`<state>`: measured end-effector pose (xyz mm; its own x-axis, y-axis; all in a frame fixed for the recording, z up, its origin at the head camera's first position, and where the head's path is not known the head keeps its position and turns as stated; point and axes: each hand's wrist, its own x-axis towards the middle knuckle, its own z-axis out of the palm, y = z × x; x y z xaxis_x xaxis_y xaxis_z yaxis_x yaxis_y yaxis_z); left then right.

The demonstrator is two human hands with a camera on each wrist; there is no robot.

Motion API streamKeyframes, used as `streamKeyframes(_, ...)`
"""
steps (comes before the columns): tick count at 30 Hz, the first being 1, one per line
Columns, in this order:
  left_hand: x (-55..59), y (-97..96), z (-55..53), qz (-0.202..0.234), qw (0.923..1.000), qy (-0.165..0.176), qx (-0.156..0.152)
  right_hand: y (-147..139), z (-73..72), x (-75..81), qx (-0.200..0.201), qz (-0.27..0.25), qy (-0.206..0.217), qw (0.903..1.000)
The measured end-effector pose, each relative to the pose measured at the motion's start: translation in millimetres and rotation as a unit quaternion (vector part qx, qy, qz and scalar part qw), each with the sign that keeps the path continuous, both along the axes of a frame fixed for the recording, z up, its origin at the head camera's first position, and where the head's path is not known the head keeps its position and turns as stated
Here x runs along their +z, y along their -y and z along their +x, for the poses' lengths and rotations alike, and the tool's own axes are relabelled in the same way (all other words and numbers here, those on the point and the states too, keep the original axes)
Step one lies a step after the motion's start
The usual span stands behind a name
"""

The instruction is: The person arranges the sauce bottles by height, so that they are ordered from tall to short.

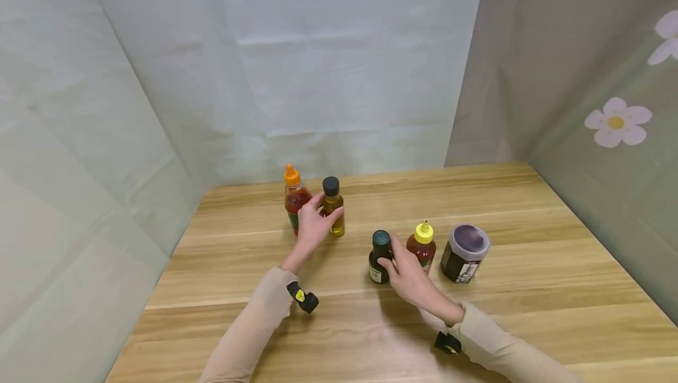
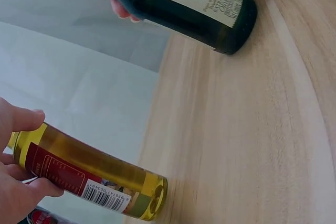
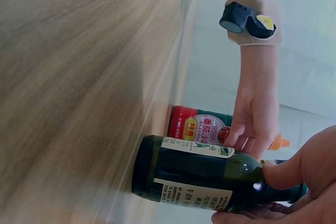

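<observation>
The right hand (image 1: 412,275) and left hand (image 1: 314,223) each grip an upright bottle at the table (image 1: 328,342). A dark jar (image 1: 459,258) stands rightmost; the right's green bottle (image 1: 376,265) is beside a yellow-capped bottle of red sauce (image 1: 422,247), the left's slim bottle of yellow oil (image 1: 337,228) beside an orange-capped bottle of red sauce (image 1: 296,197). Only the left wrist view shows the oil's barcode (image 2: 106,195).

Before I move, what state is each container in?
Clear bottle with yellow contents: upright, capped, held by left fingers.
Dark green glass bottle: upright, capped, held by right fingers.
Red squeeze bottle with orange top: upright.
Red squeeze bottle with yellow nozzle: upright.
Dark jar with pale rim: upright, lid unclear.
</observation>
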<state>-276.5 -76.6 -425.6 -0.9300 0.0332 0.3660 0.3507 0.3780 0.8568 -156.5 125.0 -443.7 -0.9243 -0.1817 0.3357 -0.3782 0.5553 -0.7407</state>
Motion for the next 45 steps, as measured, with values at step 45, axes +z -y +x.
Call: streamKeyframes(45,13.0,-2.0,16.2,-0.129,0.989,-0.056,0.047,-5.0,-2.5,-3.4,-0.006,0.016,-0.016,0.9997)
